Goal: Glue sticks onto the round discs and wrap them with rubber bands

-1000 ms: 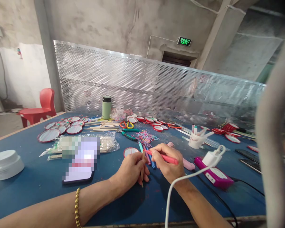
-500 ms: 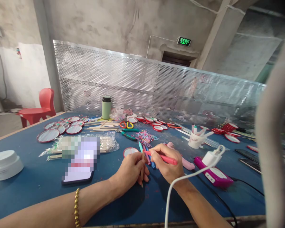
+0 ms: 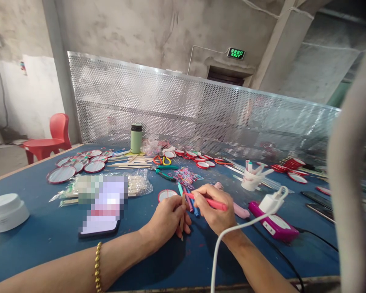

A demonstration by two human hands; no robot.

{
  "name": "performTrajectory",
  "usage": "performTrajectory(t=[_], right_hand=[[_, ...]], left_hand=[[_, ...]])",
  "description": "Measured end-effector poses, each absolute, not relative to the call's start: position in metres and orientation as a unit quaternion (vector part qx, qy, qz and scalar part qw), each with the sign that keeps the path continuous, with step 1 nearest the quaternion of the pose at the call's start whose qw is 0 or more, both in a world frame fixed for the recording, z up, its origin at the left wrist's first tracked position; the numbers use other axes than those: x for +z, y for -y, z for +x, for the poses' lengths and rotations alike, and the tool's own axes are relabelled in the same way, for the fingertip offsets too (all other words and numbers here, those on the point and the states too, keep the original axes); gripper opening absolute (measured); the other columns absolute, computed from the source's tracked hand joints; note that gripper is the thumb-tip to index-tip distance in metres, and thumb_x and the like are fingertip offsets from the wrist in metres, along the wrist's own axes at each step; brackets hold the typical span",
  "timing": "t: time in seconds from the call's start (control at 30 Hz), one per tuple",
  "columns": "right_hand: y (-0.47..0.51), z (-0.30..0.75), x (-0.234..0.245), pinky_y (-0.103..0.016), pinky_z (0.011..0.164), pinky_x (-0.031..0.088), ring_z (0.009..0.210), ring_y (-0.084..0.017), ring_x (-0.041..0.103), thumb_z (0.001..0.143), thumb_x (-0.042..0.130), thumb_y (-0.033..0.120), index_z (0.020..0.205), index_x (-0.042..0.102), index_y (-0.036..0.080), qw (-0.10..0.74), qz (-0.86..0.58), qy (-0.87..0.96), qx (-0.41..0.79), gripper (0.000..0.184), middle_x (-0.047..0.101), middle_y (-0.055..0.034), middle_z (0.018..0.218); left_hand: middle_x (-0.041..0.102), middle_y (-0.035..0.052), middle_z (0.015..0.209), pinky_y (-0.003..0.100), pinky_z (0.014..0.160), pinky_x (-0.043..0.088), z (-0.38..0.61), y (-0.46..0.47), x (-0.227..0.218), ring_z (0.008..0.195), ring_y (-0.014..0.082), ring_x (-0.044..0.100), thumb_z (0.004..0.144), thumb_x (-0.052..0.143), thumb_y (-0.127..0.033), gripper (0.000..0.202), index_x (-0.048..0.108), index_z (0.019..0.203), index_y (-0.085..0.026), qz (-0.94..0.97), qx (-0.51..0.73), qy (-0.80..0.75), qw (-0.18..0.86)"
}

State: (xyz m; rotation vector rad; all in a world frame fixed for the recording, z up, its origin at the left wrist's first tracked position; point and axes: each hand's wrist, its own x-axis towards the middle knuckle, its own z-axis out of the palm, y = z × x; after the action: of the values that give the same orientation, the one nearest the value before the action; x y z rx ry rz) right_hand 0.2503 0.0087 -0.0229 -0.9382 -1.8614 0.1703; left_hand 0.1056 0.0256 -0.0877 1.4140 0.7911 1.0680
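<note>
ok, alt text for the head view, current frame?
A person's left hand holds a thin wooden stick over a blue table while the right hand holds a red pen to its top. Round red-rimmed mirrors, a green bottle, a phone and a white cable surround them.

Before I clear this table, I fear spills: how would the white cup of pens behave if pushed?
The cup looks thin and small, so probably light. Pens lean out above its rim, so it may tip rather than slide.
</note>
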Motion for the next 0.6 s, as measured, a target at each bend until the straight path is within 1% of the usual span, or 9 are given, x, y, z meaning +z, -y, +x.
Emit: performTrajectory(t=[0.17, 0.3, 0.47, 0.6], right_hand=[[-0.0082, 0.2505, -0.0220, -0.020, 0.045, 0.044, 0.039, -0.008, 0.051, 0.089, 0.053, 0.024, 0.068, 0.060, 0.019, 0.514, -0.388, 0.762, 0.067, 0.023, 0.059, 0.0034, 0.051], [-0.0086, 0.2510, -0.0231, -0.020, 0.043, 0.042, 0.040, -0.009, 0.052, 0.089, 0.053, 0.024, 0.068, 0.060, 0.018, 0.509, -0.387, 0.766, 0.069, 0.022, 0.059, 0.0032, 0.051], [-0.0097, 0.2505, -0.0241, -0.020, 0.043, 0.041, 0.042, -0.009, 0.052, 0.088, 0.054, 0.024, 0.068, 0.060, 0.018, 0.505, -0.390, 0.767, 0.070, 0.022, 0.058, 0.0029, 0.052], [-0.0097, 0.2502, -0.0239, -0.020, 0.044, 0.041, 0.043, -0.009, 0.053, 0.088, 0.053, 0.024, 0.068, 0.060, 0.018, 0.505, -0.387, 0.768, 0.074, 0.022, 0.060, 0.0024, 0.053]], left_hand=[[0.065, 0.0022, 0.061, 0.017, 0.032, 0.043, 0.1050, -0.0270, -0.0894, 0.044, 0.0135, 0.062, 0.085, 0.052, -0.039, 0.022, 0.052, 0.087, -0.016, 0.585, 0.455, -0.335, 0.582], [0.064, 0.0019, 0.060, 0.016, 0.031, 0.042, 0.1052, -0.0261, -0.0879, 0.041, 0.0127, 0.061, 0.085, 0.053, -0.042, 0.026, 0.052, 0.085, -0.016, 0.573, 0.459, -0.330, 0.594], [0.063, 0.0012, 0.058, 0.016, 0.031, 0.042, 0.1058, -0.0248, -0.0860, 0.040, 0.0125, 0.060, 0.083, 0.054, -0.040, 0.025, 0.050, 0.083, -0.016, 0.568, 0.462, -0.323, 0.600], [0.063, 0.0003, 0.059, 0.016, 0.032, 0.043, 0.1061, -0.0238, -0.0859, 0.044, 0.0130, 0.062, 0.083, 0.054, -0.038, 0.022, 0.050, 0.083, -0.016, 0.560, 0.464, -0.316, 0.610]])
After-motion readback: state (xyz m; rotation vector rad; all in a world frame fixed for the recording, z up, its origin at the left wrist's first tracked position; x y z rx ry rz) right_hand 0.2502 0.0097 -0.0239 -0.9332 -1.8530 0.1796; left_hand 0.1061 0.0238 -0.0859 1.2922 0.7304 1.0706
